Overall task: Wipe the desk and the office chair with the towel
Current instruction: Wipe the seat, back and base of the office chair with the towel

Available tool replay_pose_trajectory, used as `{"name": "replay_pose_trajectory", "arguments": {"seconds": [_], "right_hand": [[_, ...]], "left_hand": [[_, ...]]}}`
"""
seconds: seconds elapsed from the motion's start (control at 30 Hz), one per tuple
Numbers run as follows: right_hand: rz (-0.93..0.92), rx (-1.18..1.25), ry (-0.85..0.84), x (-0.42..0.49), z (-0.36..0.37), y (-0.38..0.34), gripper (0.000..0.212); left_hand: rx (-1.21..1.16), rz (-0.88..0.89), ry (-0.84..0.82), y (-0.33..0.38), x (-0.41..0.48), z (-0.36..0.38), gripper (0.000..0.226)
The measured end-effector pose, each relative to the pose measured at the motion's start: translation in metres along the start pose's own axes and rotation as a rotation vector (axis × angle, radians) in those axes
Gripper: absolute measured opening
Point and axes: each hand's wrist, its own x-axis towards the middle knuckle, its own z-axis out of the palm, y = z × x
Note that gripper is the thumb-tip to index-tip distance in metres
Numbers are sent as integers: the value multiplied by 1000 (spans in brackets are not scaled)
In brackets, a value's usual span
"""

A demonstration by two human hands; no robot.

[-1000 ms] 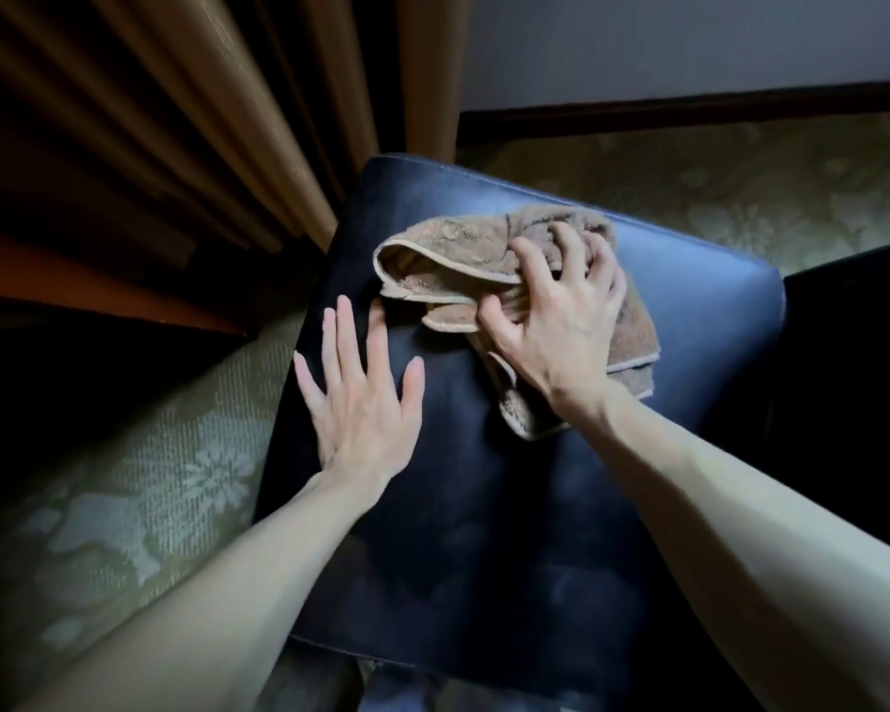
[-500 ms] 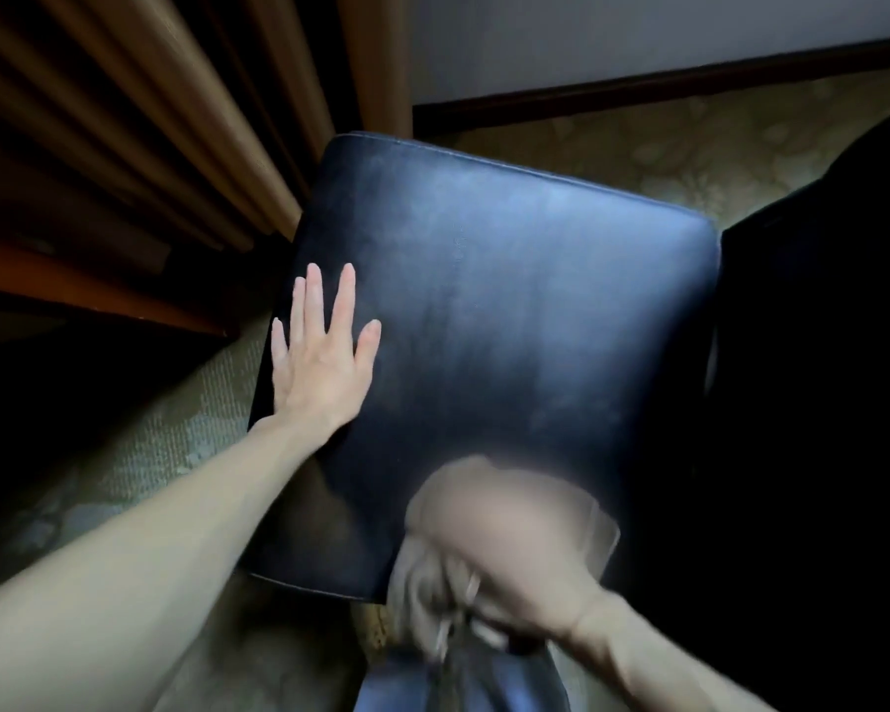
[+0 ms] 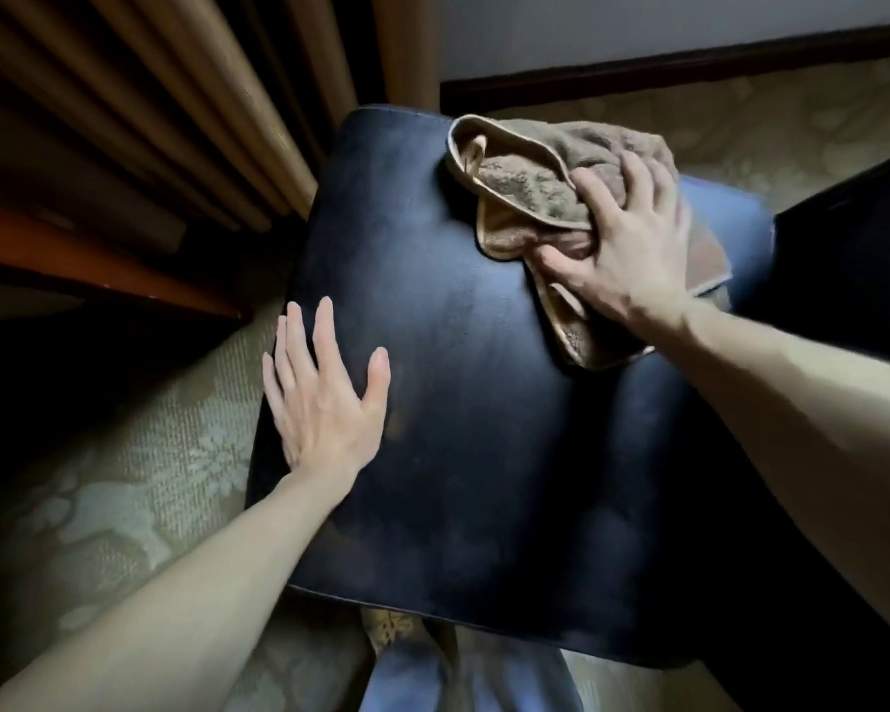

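At far left hang pleated curtains (image 3: 176,120), with a reddish wooden edge (image 3: 99,269) below them. This edge may belong to the desk, but the area is too dark to confirm it. Patterned carpet (image 3: 124,480) covers the floor beside it. The left hand (image 3: 325,398) lies flat on the left margin of the chair seat (image 3: 484,429), fingers straight and together, thumb spread. It grasps nothing and appears to steady the seat. The seat is dark, leather-like upholstery viewed from above, and faint dull patches show across its middle and near portions. The towel (image 3: 525,182), brown and bunched, lies on the far right corner of the seat, with one fold overhanging the far edge. The right hand (image 3: 633,249) bears down on the towel, thumb across its near hem and fingers bent into the fabric, grasping it. The fingertips are blurred. To the right rises a black mass (image 3: 843,238), presumably another part of the chair. Assessment: the seat wipe is in progress at the far right corner. The pictures do not show whether the rest of the seat is finished. The other chair surfaces appear outstanding. The condition of the desk cannot be judged from this view.
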Motion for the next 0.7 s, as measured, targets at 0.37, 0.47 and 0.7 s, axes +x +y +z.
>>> {"name": "replay_pose_trajectory", "arguments": {"seconds": [0.37, 0.47, 0.7], "right_hand": [[136, 246, 79, -265, 30, -89, 64], [150, 370, 17, -298, 19, -98, 53], [407, 349, 321, -254, -27, -59, 67]], "left_hand": [[37, 44, 46, 6, -1, 1, 70], [18, 63, 52, 5, 1, 2, 70], [-76, 185, 47, 37, 8, -14, 65]]}}
